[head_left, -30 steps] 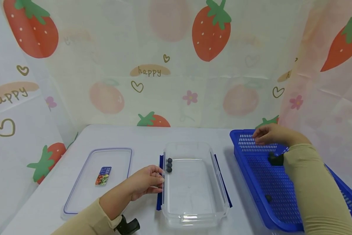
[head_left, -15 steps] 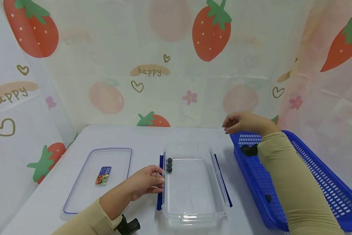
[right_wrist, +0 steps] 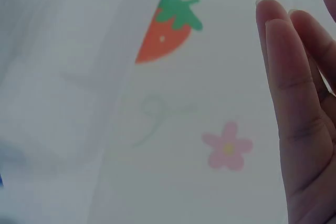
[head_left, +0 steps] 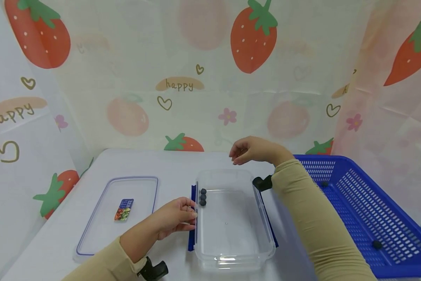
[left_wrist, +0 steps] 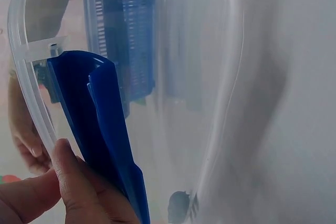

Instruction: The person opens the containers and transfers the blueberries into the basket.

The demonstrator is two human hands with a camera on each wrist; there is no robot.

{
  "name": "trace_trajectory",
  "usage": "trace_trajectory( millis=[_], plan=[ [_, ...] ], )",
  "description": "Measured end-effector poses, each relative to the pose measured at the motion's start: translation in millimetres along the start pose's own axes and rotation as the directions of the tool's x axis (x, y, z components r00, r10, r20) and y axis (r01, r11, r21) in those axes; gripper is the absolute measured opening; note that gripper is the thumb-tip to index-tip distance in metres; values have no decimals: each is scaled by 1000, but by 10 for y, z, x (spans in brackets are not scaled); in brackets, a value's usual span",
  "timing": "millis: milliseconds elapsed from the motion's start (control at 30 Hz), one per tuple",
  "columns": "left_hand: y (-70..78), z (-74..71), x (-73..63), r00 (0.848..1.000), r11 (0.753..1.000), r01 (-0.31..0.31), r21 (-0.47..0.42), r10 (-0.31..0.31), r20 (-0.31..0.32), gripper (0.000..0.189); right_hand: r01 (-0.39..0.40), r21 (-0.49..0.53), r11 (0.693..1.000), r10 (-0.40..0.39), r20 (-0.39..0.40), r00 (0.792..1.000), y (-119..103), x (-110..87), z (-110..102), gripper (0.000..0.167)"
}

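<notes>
My left hand [head_left: 176, 218] pinches the left rim of a clear plastic container [head_left: 228, 230], beside its folded-down blue latch [left_wrist: 100, 124]. Inside, against the left wall, several small dark balls resembling blueberries [head_left: 203, 197] lie in a row. Above the container's far end hovers my right hand [head_left: 256, 150], its fingers bent toward the thumb. In the right wrist view the fingers [right_wrist: 294, 93] hide whatever may lie between them and the thumb.
On the right stands a blue mesh basket [head_left: 365, 210] with dark balls [head_left: 377, 244] in it. A clear lid with a blue seal [head_left: 101, 234] lies at left, bearing a colourful label [head_left: 124, 209]. A strawberry-print sheet [head_left: 133, 58] hangs behind the table.
My right hand has come left out of the blue basket, rising over its edge, to above the container's far end. My left hand keeps its hold on the rim.
</notes>
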State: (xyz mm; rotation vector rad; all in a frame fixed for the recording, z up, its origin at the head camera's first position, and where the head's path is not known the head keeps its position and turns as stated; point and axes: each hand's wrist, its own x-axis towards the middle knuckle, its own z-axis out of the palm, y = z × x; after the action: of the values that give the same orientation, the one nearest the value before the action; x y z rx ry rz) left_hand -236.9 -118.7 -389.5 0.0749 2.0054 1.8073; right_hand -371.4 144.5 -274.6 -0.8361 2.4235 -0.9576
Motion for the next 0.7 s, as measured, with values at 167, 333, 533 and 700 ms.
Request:
trace_trajectory(
  millis=[167, 333, 533, 700],
  plan=[
    [5, -6, -4, 1000, 1000, 5, -5, -5, 4, 33, 2, -5, 1000, -2, 29, 1000, -41, 217, 250, 18],
    [7, 5, -7, 1000, 1000, 16, -2, -16, -3, 33, -1, -1, 1000, 1, 73, 997, -40, 385, 494, 19],
    [1, 2, 5, 1000, 1000, 13, -1, -13, 1, 35, 10, 8, 1000, -11, 133, 991, 53, 540, 739, 12],
    [5, 2, -3, 1000, 1000, 13, -4, -13, 5, 33, -28, 18, 999, 25, 168, 985, 131, 626, 884, 18]
  ],
)
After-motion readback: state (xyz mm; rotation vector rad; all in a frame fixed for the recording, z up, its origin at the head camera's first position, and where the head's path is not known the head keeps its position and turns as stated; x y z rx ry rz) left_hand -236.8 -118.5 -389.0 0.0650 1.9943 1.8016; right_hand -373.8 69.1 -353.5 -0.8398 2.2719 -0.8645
